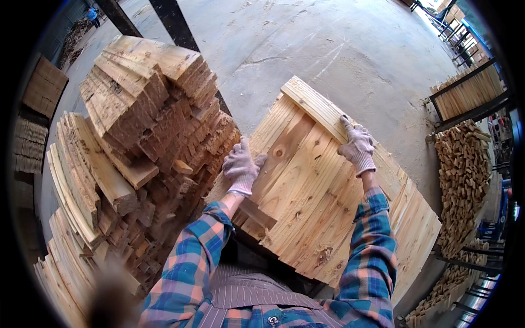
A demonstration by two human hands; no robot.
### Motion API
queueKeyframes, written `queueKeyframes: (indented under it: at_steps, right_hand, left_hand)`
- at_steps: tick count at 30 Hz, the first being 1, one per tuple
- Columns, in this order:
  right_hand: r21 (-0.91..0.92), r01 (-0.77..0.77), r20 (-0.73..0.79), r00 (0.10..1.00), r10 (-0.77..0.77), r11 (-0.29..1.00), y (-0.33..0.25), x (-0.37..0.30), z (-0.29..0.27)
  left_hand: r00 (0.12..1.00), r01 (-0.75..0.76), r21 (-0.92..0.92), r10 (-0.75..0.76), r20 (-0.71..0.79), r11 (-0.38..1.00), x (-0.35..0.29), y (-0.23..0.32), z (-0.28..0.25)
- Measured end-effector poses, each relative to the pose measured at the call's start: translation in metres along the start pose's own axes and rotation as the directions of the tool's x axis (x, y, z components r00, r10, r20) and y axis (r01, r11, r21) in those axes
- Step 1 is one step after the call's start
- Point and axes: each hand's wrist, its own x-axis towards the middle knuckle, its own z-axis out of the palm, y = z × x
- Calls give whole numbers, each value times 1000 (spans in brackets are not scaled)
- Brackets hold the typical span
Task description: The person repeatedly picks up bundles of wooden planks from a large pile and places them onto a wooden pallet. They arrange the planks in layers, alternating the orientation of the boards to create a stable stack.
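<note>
1. The left hand (pixel 240 167), in a pale knit glove, lies flat with fingers spread on the left edge of a layer of pale pine boards (pixel 306 191).
2. The right hand (pixel 357 147), gloved alike, clamps the end of the long ribbed pine plank (pixel 320 107) lying across the boards' far edge.
3. A tall heap of rough-sawn wooden slats (pixel 147 126) stands just left.

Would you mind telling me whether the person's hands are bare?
No, both the left hand and the right hand wear light knitted work gloves as they rest on the wooden board panel.
</note>
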Motion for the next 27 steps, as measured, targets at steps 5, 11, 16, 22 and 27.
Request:
queueKeyframes:
  at_steps: [5, 11, 16, 22, 27]
  right_hand:
    - [116, 114, -33, 993, -111, 987, -56, -135, -4]
    - [187, 140, 71, 985, -156, 972, -133, -248, 37]
    - [57, 297, -87, 952, -292, 953, -169, -267, 79]
    - [29, 195, 110, 974, -197, 980, -153, -266, 79]
    - [291, 380, -31, 921, -389, 878, -198, -206, 6]
  left_hand:
    - [995, -44, -306, 16, -94, 951, 9, -37, 10]
    - [992, 78, -921, -121, 34, 381, -33, -107, -44]
    - [996, 34, -869, -89, -12, 494, -100, -174, 57]
    - [974, 201, -502, -119, 192, 841, -120, -98, -95]
    - [999, -39, -942, -15, -47, 333, -154, -117, -157]
